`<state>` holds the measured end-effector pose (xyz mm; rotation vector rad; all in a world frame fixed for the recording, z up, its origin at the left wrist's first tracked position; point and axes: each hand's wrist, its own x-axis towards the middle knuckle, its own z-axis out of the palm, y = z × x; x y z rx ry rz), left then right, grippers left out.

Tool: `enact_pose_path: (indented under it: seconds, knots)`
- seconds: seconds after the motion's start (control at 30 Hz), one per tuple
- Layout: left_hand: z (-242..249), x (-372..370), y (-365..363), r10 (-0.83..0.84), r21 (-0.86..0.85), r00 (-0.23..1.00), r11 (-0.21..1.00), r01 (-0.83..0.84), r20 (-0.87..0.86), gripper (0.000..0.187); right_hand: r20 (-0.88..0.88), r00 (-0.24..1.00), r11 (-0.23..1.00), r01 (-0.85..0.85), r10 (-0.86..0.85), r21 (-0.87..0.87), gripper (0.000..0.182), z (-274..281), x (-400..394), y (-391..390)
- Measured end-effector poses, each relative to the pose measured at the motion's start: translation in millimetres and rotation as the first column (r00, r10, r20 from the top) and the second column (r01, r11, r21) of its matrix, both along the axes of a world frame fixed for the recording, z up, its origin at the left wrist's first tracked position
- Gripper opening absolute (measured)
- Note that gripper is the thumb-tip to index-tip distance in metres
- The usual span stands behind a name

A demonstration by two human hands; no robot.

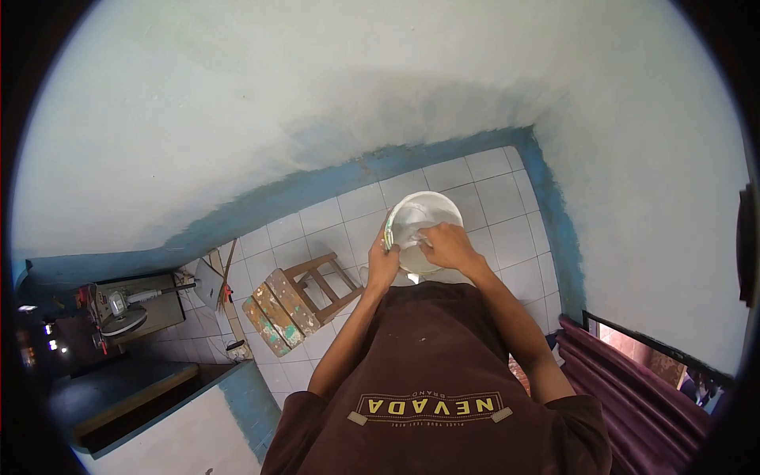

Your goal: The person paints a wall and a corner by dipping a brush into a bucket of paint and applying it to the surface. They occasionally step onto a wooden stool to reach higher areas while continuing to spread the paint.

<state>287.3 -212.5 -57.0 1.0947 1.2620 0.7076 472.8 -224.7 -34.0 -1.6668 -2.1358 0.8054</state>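
A white bucket (398,207) with paint marks on its side is held in front of my body, its mouth turned up toward me. My left hand (383,255) grips the bucket's left side, thumb at the rim. My right hand (450,247) reaches over the near right rim with its fingers curled together inside the bucket. What the right fingers hold, if anything, is too small and hidden to name. Pale, whitish material shows in the bucket.
A paint-spattered wooden stool (285,310) lies left on the tiled floor (360,203). Pale walls (332,71) with a blue lower band (261,196) meet in a corner ahead. A standing fan (124,317) is far left; a purple curtain (613,380) hangs right.
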Motion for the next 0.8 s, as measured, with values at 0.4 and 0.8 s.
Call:
enact_pose_path:
  seconds: [0.4, 0.8]
  knots:
    - [-27, 6, -4, 0.090, -0.185, 0.991, 0.980, -0.070, 0.103, 0.064, 0.094, 0.996, 1.000, -0.003, 0.000, 0.030, 0.024, -12, 20, 9]
    - [4, 9, 9, 0.200, -0.239, 0.972, 0.957, -0.166, 0.125, 0.063, 0.105, 0.994, 0.999, 0.032, -0.032, 0.001, 0.025, -16, 13, 19]
